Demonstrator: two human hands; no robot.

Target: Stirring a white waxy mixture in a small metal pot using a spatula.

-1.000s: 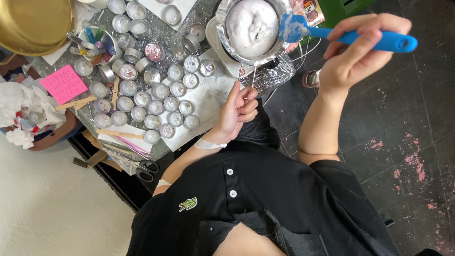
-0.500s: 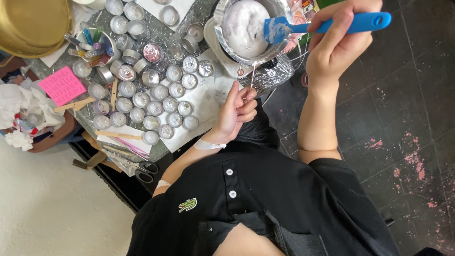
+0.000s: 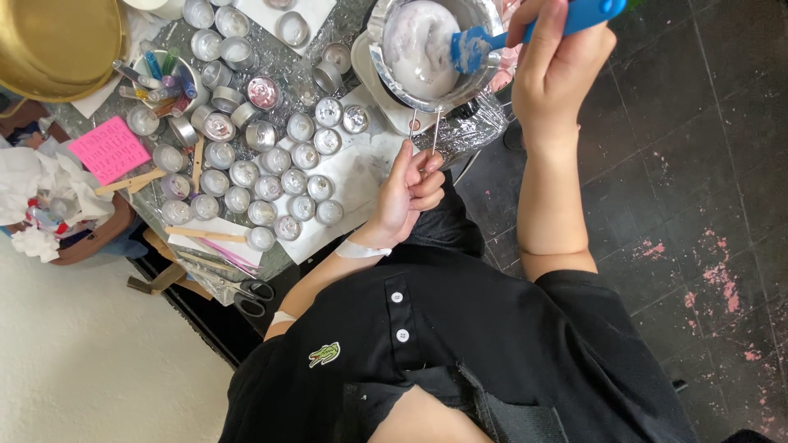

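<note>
Gripping the blue spatula [image 3: 525, 29], the right hand [image 3: 562, 74] has swung its blade down into the metal bowl [image 3: 423, 49] of white paste. Left hand [image 3: 409, 193] still pinches the bowl's wire handle [image 3: 423, 131].

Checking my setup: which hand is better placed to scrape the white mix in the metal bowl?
Likely the right hand: it grips the blue spatula, blade inside the bowl. The left hand pinches the wire handle.
</note>
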